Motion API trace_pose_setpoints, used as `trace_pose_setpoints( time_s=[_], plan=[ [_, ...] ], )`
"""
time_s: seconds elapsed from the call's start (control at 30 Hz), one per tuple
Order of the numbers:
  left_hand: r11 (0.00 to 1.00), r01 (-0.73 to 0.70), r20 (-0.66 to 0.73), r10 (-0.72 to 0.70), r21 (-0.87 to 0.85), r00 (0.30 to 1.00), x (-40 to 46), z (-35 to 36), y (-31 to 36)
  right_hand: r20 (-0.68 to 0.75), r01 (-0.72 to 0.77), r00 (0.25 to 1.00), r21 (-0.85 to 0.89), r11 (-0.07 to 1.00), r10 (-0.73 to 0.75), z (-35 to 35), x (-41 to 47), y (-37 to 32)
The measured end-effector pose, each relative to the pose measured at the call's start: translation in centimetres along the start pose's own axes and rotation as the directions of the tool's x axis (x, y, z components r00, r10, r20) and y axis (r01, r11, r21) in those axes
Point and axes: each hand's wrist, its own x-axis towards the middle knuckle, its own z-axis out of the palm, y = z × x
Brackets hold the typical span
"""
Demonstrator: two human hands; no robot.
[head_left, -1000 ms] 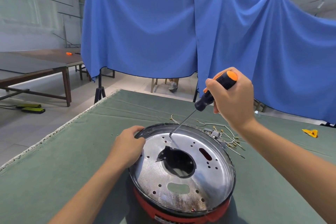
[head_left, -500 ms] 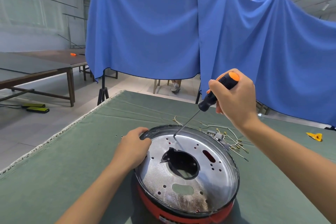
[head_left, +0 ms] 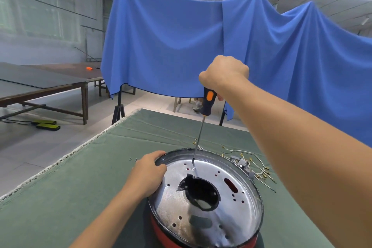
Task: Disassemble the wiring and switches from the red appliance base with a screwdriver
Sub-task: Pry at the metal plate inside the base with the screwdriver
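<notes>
The red appliance base (head_left: pixel 161 229) stands on the green table, topped by a round silver metal plate (head_left: pixel 227 207) with a dark hole in its middle. My left hand (head_left: pixel 148 175) grips the plate's left rim. My right hand (head_left: pixel 223 74) is raised above it and grips the black and orange handle of a screwdriver (head_left: pixel 207 102). The shaft runs almost straight down, and its tip sits on a small screw (head_left: pixel 193 168) near the plate's far edge. Removed wiring and grey switches (head_left: pixel 244 164) lie on the cloth behind the plate.
Two small loose screws (head_left: pixel 133 159) lie on the green cloth (head_left: pixel 70 197) left of the base. The table's left edge runs diagonally nearby. A blue sheet (head_left: pixel 171 46) hangs behind the table. A long wooden table (head_left: pixel 50 84) stands far left.
My right hand has risen and turned over the handle, so the screwdriver now stands almost upright instead of slanting from the right. Its tip stays at the same screw. My left hand keeps its grip.
</notes>
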Motion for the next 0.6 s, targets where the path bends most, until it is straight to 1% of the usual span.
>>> trace_pose_setpoints(
  time_s=[0.07, 0.13, 0.2, 0.27, 0.33, 0.47, 0.53, 0.6],
  plan=[
    [1.0, -0.006, 0.002, 0.006, -0.015, 1.0, 0.0, 0.0, -0.1, -0.001, 0.019, 1.0, -0.196, 0.98, -0.019, -0.1, 0.3, -1.1],
    [1.0, -0.013, 0.004, 0.013, -0.023, 1.0, 0.1, 0.0, -0.2, 0.025, 0.036, 0.999, -0.353, 0.935, -0.029, -0.2, 0.5, -1.9],
    [1.0, -0.021, 0.006, 0.021, -0.016, 1.0, 0.1, -0.1, -0.3, 0.058, 0.055, 0.998, -0.438, 0.897, -0.032, -0.2, 0.6, -2.3],
    [1.0, -0.029, 0.012, 0.029, -0.005, 1.0, 0.1, -0.1, -0.3, 0.082, 0.071, 0.996, -0.471, 0.879, -0.036, -0.2, 0.9, -2.2],
    [0.999, -0.032, 0.021, 0.032, -0.005, 0.999, 0.0, -0.2, -0.2, 0.1, 0.09, 0.994, -0.43, 0.898, -0.052, -0.1, 1.6, -1.7],
    [0.999, -0.037, 0.021, 0.037, 0.007, 0.999, -0.1, -0.2, -0.1, 0.123, 0.132, 0.987, -0.239, 0.962, -0.105, -0.1, 2.6, -0.2],
    [0.999, -0.041, 0.023, 0.041, 0.005, 0.999, -0.2, -0.3, 0.0, 0.179, 0.151, 0.976, -0.15, 0.977, -0.123, -0.4, 2.6, 0.1],
    [0.999, -0.037, 0.029, 0.037, -0.001, 0.999, -0.2, -0.4, 0.0, 0.295, 0.176, 0.943, -0.057, 0.983, -0.151, -1.0, 2.6, 0.2]
  ],
)
